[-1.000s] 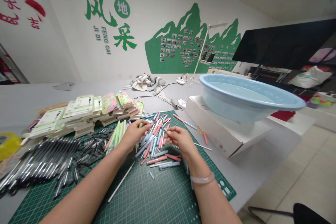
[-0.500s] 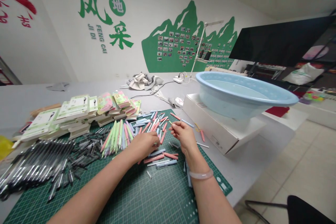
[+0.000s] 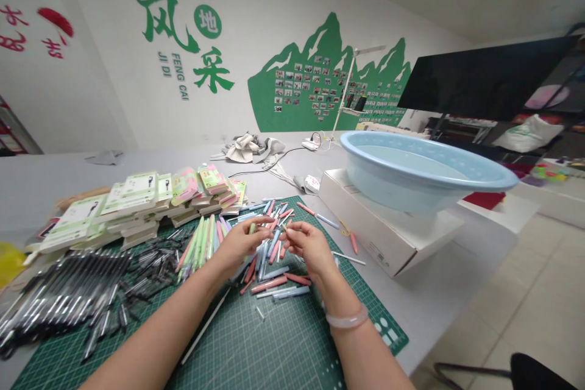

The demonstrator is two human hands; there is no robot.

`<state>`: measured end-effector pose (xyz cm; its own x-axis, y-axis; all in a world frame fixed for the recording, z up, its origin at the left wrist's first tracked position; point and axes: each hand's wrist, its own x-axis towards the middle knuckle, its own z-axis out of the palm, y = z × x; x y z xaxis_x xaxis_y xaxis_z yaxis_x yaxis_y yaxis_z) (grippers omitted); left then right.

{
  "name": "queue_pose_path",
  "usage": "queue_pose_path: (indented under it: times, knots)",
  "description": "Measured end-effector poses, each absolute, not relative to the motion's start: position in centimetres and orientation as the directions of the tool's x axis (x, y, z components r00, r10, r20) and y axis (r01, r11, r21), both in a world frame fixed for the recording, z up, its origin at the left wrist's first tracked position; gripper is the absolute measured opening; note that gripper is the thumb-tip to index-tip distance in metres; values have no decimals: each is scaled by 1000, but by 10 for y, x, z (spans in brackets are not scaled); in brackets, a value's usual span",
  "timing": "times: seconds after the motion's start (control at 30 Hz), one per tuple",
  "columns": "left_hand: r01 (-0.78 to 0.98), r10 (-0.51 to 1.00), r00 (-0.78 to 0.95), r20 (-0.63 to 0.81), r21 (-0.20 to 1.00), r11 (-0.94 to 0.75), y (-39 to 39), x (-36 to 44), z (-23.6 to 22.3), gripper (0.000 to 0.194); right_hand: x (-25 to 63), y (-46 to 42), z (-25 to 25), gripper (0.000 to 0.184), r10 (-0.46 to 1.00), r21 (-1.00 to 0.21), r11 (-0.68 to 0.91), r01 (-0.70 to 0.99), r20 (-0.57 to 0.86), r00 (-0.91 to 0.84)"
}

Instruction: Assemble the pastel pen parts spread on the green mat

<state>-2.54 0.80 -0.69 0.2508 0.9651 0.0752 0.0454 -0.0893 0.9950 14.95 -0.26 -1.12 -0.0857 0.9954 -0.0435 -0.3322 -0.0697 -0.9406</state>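
Note:
My left hand [image 3: 243,241] is closed, its fingertips around a light green pen part [image 3: 251,228]. Close by on the right, my right hand [image 3: 309,247] pinches a thin piece with a green end [image 3: 284,228]; most of it hides behind the fingers. Below and between both hands, pink and blue pen parts [image 3: 269,284] lie loose on a green cutting mat [image 3: 256,353]. A row of green pens [image 3: 201,241] rests left of my left hand. One thin white rod [image 3: 205,326] lies beside my left forearm.
Black pens [image 3: 68,286] and black caps [image 3: 159,253] cover the mat's left side, with stacked pen boxes [image 3: 132,195] behind. On the right, a blue basin [image 3: 388,183] stands on a white box [image 3: 365,231]. Cloth gloves [image 3: 249,149] and a cable lie farther back.
My left hand has lifted from the pile and now holds a green pen part. The right hand has come slightly down and left. A white rod now shows beside my left forearm.

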Motion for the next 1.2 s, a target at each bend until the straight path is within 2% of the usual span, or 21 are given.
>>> queue_pose_path:
  times: [0.07,0.13,0.3,0.7,1.03,1.2]
  knots:
    - [-163,969,247,-14,985,56,9,-27,-6,41,142,-6,-12,24,992,-944,-67,-323,-27,-124]
    - [-292,971,232,-52,949,121,9,-28,-6,38,135,-9,-13,23,986,-945,-62,-320,-9,-164]
    - [-422,980,192,-59,896,137,10,-26,-7,31,127,-12,-15,24,979,-942,-71,-329,-3,-204]
    - [-380,982,184,-34,919,103,7,-24,-5,33,128,-14,-12,25,985,-936,-57,-348,4,-173]
    - [-257,994,105,27,966,1,6,-23,-4,33,127,-13,-13,22,983,-937,-47,-346,19,-184]
    - [-193,992,105,68,980,-46,4,-18,-8,30,126,-12,-16,28,982,-918,-14,-395,61,-176]
